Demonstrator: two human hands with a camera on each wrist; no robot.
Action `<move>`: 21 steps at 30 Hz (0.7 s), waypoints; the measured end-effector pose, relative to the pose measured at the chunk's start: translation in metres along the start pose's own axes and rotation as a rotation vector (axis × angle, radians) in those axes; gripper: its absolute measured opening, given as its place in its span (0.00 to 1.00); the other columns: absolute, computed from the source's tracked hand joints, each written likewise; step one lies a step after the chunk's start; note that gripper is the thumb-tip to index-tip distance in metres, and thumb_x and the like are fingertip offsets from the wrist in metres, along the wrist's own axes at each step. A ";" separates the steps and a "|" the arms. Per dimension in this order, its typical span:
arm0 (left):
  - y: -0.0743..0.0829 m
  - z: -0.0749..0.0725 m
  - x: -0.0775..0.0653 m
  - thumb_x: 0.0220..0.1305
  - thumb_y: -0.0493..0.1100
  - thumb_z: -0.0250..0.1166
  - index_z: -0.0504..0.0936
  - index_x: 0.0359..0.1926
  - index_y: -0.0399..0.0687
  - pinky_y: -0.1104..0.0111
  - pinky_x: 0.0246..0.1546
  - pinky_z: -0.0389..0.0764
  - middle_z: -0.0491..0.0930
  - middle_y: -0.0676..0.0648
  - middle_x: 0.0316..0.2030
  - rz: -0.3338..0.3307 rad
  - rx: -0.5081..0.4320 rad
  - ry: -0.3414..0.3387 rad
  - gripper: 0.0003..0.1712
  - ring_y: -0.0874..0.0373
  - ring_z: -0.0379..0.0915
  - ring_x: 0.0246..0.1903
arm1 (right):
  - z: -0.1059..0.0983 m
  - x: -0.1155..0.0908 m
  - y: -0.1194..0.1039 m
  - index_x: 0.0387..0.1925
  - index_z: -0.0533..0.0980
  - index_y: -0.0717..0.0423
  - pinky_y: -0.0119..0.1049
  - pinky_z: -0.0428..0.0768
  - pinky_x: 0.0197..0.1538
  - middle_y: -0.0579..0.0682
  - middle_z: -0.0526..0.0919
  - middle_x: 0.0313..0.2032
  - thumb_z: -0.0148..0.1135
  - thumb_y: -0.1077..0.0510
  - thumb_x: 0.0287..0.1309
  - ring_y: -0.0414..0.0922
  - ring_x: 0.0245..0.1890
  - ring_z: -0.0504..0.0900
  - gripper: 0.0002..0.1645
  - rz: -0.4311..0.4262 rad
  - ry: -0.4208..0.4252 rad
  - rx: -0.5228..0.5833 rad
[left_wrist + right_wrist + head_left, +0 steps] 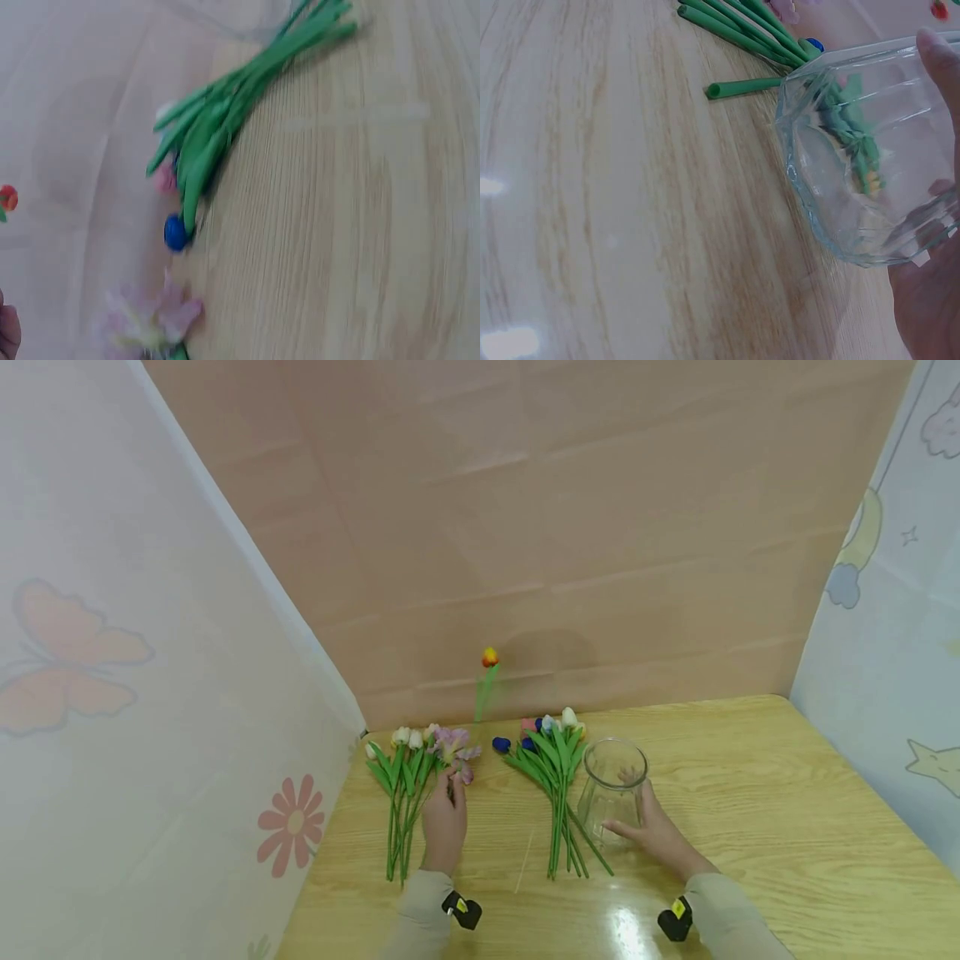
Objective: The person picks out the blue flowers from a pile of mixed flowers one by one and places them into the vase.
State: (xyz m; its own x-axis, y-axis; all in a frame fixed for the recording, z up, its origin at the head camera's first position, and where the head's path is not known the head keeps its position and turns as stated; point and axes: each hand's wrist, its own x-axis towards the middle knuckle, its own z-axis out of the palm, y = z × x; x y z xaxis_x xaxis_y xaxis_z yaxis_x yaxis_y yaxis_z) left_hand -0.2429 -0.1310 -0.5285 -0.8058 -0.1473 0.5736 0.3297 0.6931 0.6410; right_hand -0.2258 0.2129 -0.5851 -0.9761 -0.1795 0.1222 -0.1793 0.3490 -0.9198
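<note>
My right hand (652, 835) grips a clear glass vase (611, 797) by its side, with the thumb in front and fingers behind. In the right wrist view the faceted vase (855, 165) overlaps green stems (742, 34). My left hand (445, 818) is at a purple flower (453, 750) on the left, fingers bent at its lower petals; whether they pinch its stem I cannot tell. The left wrist view has the blurred flower (150, 319) low down, and a fingertip (9, 330) apart from it at the left edge. White tulips (405, 760) lie beside this hand.
A bunch of blue, white and pink tulips (558, 760) lies between the hands, stems towards me. A red-yellow tulip (490, 657) shows upright against the tan backdrop (525, 527). Patterned sheets (187, 652) flank the wooden table (750, 810).
</note>
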 end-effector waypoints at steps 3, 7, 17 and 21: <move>-0.020 -0.014 0.002 0.75 0.46 0.51 0.78 0.49 0.42 0.73 0.14 0.63 0.73 0.51 0.19 -0.074 0.049 0.050 0.15 0.68 0.59 0.14 | -0.001 0.000 0.000 0.75 0.31 0.42 0.71 0.40 0.65 0.64 0.35 0.75 0.70 0.49 0.55 0.68 0.73 0.32 0.65 0.000 -0.006 -0.003; -0.042 -0.032 0.001 0.73 0.43 0.53 0.79 0.48 0.38 0.67 0.17 0.69 0.81 0.44 0.25 -0.133 0.136 0.103 0.14 0.58 0.72 0.17 | -0.001 0.000 -0.002 0.75 0.31 0.43 0.71 0.39 0.65 0.64 0.35 0.75 0.70 0.49 0.55 0.68 0.73 0.32 0.65 0.006 -0.011 0.000; -0.084 -0.061 -0.009 0.67 0.39 0.60 0.81 0.39 0.37 0.65 0.13 0.69 0.82 0.42 0.21 -0.197 0.383 -0.012 0.08 0.57 0.72 0.14 | -0.001 0.000 -0.003 0.75 0.31 0.45 0.71 0.39 0.65 0.63 0.34 0.75 0.69 0.48 0.56 0.68 0.72 0.31 0.64 0.014 -0.023 0.013; -0.096 -0.063 -0.015 0.62 0.36 0.63 0.81 0.32 0.36 0.63 0.15 0.74 0.83 0.42 0.23 -0.167 0.443 -0.071 0.05 0.54 0.76 0.17 | -0.002 0.001 -0.001 0.75 0.31 0.46 0.70 0.40 0.66 0.63 0.34 0.75 0.69 0.48 0.56 0.68 0.72 0.31 0.64 0.017 -0.022 0.011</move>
State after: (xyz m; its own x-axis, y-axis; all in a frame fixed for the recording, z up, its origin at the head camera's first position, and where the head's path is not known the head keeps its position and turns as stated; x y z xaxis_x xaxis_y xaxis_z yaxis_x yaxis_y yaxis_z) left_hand -0.2313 -0.2399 -0.5658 -0.8665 -0.2443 0.4353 -0.0362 0.9005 0.4335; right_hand -0.2268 0.2139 -0.5837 -0.9760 -0.1940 0.0985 -0.1614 0.3422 -0.9256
